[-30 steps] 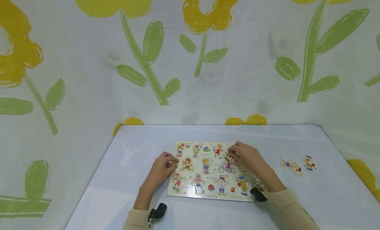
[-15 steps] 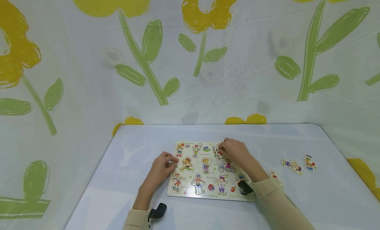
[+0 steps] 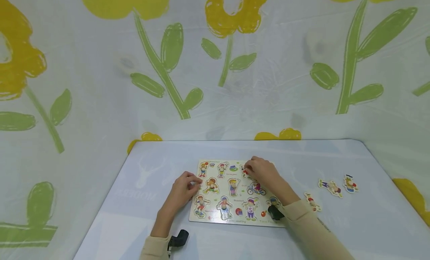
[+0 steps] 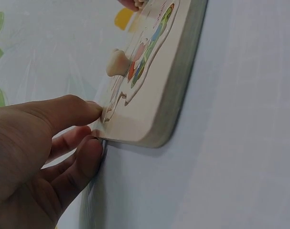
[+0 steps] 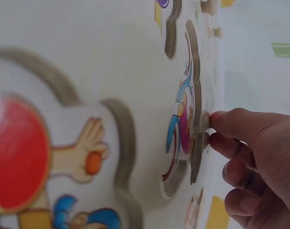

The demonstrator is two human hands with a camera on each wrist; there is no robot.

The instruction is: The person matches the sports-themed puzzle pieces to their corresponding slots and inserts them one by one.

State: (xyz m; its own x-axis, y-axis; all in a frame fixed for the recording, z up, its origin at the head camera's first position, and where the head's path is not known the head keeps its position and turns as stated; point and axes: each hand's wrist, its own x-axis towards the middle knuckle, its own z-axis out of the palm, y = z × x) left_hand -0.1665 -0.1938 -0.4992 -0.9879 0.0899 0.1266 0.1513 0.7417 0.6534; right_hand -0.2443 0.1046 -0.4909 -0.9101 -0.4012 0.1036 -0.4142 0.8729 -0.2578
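Note:
A wooden knob puzzle board [image 3: 224, 189] with pictures of children at sports lies on the table. My left hand [image 3: 183, 189] grips its left edge, and in the left wrist view the thumb [image 4: 80, 110] lies on top at a corner, near a round wooden knob [image 4: 117, 63]. Over the board's upper right, my right hand [image 3: 265, 173] pinches a football-player puzzle piece [image 3: 244, 172], which the fingers partly hide. In the right wrist view that thumb and forefinger [image 5: 219, 140] meet at the piece's knob, beyond the recessed cyclist picture [image 5: 183, 112].
Loose puzzle pieces lie right of the board: one with purple trousers [image 3: 330, 188], one in red and blue [image 3: 351, 184], and one in red [image 3: 312, 202] close to the right sleeve [image 3: 312, 226]. A flowered cloth [image 3: 215, 103] hangs behind the table [image 3: 161, 159].
My right hand has moved left with the football-player piece, from above the cyclist to the football picture. The red loose piece has come out from behind the arm. My left hand stays put.

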